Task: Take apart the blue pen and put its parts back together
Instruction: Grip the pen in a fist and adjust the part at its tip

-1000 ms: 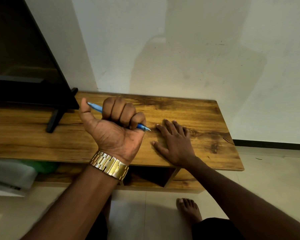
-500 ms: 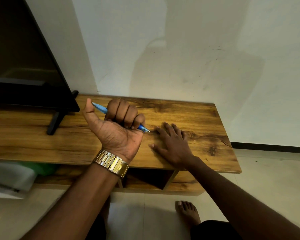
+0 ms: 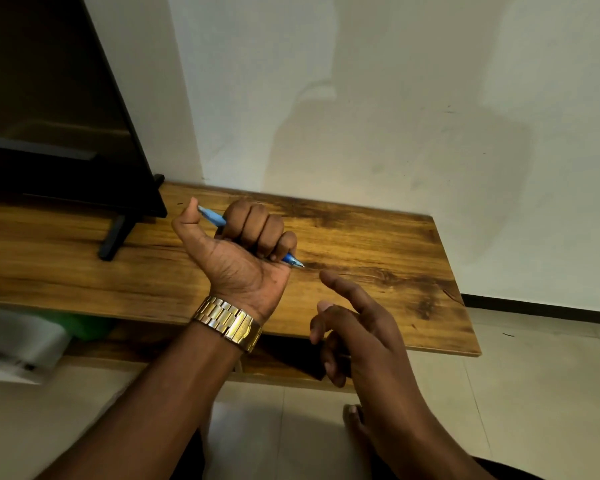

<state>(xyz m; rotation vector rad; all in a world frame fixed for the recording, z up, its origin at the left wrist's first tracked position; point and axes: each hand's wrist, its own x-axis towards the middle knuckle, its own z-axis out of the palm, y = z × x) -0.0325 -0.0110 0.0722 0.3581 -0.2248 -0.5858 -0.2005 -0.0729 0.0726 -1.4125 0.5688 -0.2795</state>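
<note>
My left hand (image 3: 243, 251) is a fist, palm toward me, shut on the blue pen (image 3: 212, 217) above the wooden table (image 3: 378, 237). The pen's light-blue back end sticks out by the thumb and its tip points right past the little finger. A gold watch sits on that wrist. My right hand (image 3: 357, 327) hovers off the table near its front edge, fingers apart and loosely curled, holding nothing, just right of and below the pen tip.
A black TV (image 3: 59, 109) on a stand (image 3: 113, 237) fills the table's left end. The white wall rises behind. White and green items (image 3: 32, 337) lie on the lower shelf at left. Tiled floor and my bare foot (image 3: 355, 420) lie below.
My right hand has lifted off the tabletop and drawn back toward me, fingers curling. The left fist holds the pen much as before.
</note>
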